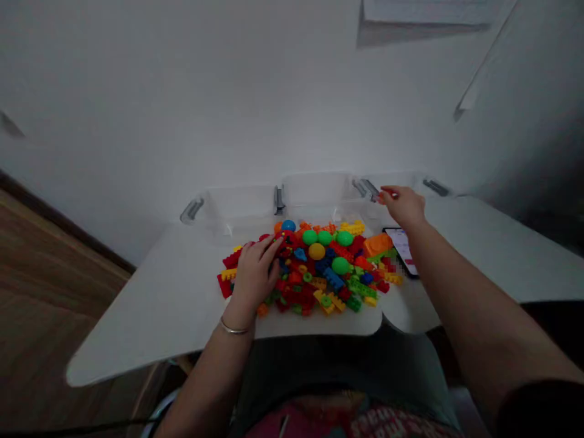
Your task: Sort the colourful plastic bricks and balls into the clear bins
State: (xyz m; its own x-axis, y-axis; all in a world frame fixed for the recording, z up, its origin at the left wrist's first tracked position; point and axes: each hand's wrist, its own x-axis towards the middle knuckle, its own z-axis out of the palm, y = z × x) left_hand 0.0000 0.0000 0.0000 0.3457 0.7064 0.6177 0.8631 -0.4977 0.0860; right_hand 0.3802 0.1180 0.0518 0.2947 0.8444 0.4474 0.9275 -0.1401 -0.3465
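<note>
A heaped pile of colourful plastic toy bricks (335,277) lies on the white table, mixed with several green balls (340,265), a yellow ball (316,251) and a blue ball (288,225). My left hand (258,267) rests on the pile's left side, its fingers stretched out beside a red toy piece (286,238). Over the front of the right clear bin (396,181), near its grey handle clip, my right hand (403,205) is closed in a pinch. Something reddish shows at its fingertips, too small to name.
Two more clear bins, the left bin (241,201) and the middle bin (317,188), stand against the wall behind the pile. A phone (404,249) with a lit screen lies under my right forearm. The white table (150,304) has a curved front edge near my lap.
</note>
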